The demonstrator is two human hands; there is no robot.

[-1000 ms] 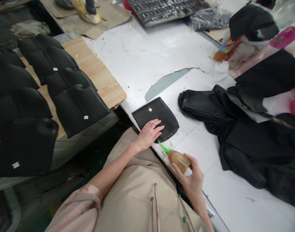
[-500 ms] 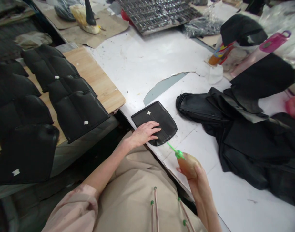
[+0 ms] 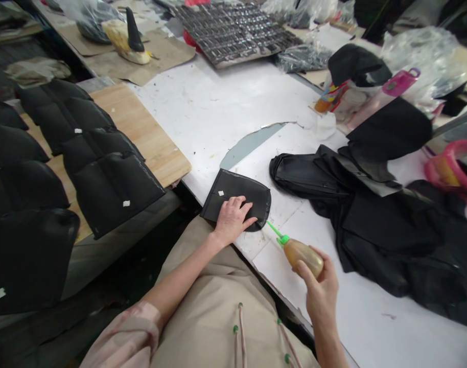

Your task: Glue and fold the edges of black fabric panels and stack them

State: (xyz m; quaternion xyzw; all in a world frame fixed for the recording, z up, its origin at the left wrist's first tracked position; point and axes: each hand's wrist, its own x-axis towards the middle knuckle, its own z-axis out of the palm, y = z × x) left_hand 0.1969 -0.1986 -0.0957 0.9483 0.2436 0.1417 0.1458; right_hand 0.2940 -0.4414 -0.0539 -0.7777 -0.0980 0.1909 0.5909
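On a white surface [image 3: 203, 102], the left hand [image 3: 231, 220] is resting, fingers spread, on a black piece [image 3: 254, 191]; the right hand [image 3: 321, 281] is gripping a bottle [image 3: 300, 254], its nozzle [image 3: 275, 229] slanting leftward toward the piece's curved edge.

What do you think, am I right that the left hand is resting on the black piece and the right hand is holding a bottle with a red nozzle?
Not quite: the nozzle is green, not red, as the head view shows. The left hand is resting on the black piece and the right hand is holding the bottle.
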